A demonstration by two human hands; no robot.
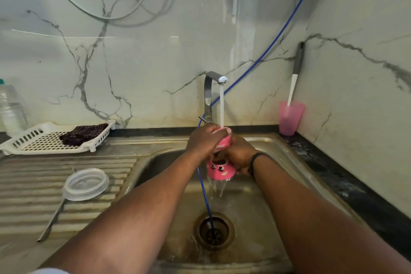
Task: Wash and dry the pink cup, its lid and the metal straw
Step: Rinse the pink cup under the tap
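Both hands clamp pink cup (220, 167) under running tap (216, 80) over sink (278, 147): left hand (205, 140) at top, right hand (239, 153) gripping side. Lid (85, 183) and metal straw (51, 221) lie on drainboard (26, 184).

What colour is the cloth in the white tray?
The cloth is dark maroon with thin pale lines, seen in the head view.

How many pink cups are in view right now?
2. One pink cup is held by both hands, left hand and right hand, under the running tap; a pink tumbler stands in the counter's back right corner, holding a brush.
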